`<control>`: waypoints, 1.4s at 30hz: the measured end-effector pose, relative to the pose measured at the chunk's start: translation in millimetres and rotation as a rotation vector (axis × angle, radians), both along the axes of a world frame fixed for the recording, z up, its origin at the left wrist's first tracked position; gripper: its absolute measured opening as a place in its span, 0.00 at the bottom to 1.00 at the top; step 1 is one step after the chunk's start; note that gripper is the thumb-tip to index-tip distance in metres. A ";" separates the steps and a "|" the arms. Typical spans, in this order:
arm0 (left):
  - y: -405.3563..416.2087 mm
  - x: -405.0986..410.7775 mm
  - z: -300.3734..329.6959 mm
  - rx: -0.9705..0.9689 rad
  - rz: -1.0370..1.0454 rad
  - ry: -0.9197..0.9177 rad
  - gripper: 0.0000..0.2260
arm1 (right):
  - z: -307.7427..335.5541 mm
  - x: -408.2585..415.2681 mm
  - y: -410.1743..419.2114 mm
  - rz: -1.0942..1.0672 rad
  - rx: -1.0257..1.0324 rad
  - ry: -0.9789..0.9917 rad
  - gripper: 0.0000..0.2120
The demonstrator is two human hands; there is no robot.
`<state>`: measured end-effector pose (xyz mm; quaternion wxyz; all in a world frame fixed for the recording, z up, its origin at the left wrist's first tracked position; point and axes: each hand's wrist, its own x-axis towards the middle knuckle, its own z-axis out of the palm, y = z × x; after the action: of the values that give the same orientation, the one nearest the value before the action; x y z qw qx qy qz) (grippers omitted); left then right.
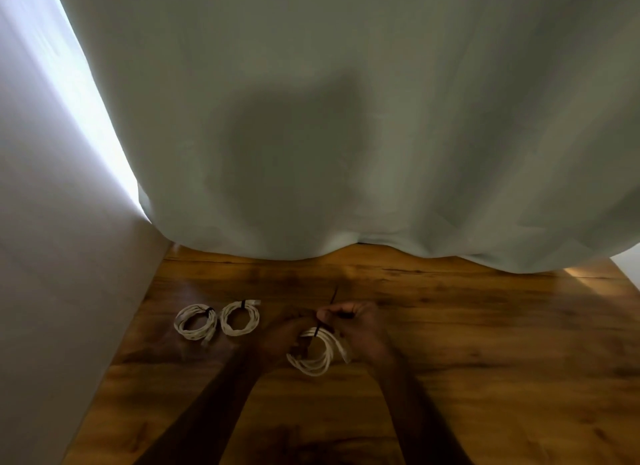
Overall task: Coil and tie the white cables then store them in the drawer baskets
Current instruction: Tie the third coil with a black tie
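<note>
While both forearms reach in from the bottom edge, the hands meet over a wooden bench (485,343) with a dark, knotty grain. Between them sits a white cable coil (318,355), its lower loops resting on or just above the wood; I cannot tell which. The left hand (282,336) curls around the coil's left side, fingers bent against the loops. The right hand (356,326) is closed at the coil's upper right, its thumb and fingers pinching a thin black cable tie (323,321) that wraps the top of the coil and sticks up and away past the knuckles.

Farther out and to the left, two finished coils lie flat on the bench, well apart from the hands. The nearer of the pair, the right tied coil (240,318), has a black band at its top edge and a cable end poking out to the right. Touching or just beside it is the left tied coil (196,322), banded on its upper right.

Beyond these, a pale grey-green curtain (346,118) hangs down to the bench's far edge, carrying a soft shadow at its middle. A white wall (52,257) runs along the left, with bright daylight showing in the gap between wall and curtain.
</note>
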<state>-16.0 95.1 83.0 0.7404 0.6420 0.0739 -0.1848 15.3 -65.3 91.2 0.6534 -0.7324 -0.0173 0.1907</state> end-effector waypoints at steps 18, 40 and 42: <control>-15.9 -11.9 -3.8 -0.052 0.223 -0.046 0.08 | -9.1 0.8 -3.1 -0.078 0.161 0.071 0.09; -18.0 -15.1 4.4 -0.091 0.284 -0.112 0.10 | -15.7 -5.0 -0.5 -0.178 0.023 -0.372 0.17; -18.3 -15.3 5.4 -0.092 0.270 -0.117 0.11 | -15.8 -5.6 -0.7 -0.173 0.052 -0.365 0.17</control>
<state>-31.3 76.7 88.4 0.7903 0.6013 0.1076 -0.0492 9.8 -66.1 75.5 0.6722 -0.7363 -0.0772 -0.0026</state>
